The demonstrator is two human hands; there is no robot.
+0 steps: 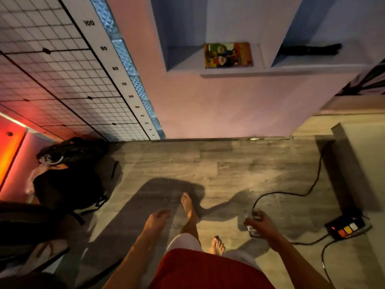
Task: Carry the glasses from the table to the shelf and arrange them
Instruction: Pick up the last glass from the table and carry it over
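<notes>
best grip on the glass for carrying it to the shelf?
As the right hand has it now: fingers wrapped round the side wall of the glass, coming from the side. It is a short, clear, roughly upright tumbler, so a side grip leaves rim and base free for setting it down. The left hand is empty.

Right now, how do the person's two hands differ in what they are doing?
The right hand is closed around a clear glass; the left hand holds nothing, with its fingers loosely curled. The right hand is held out to the side near the power strip; the left hand hangs closer to the body, beside the forward foot. Both are bare and low over the wooden floor.
</notes>
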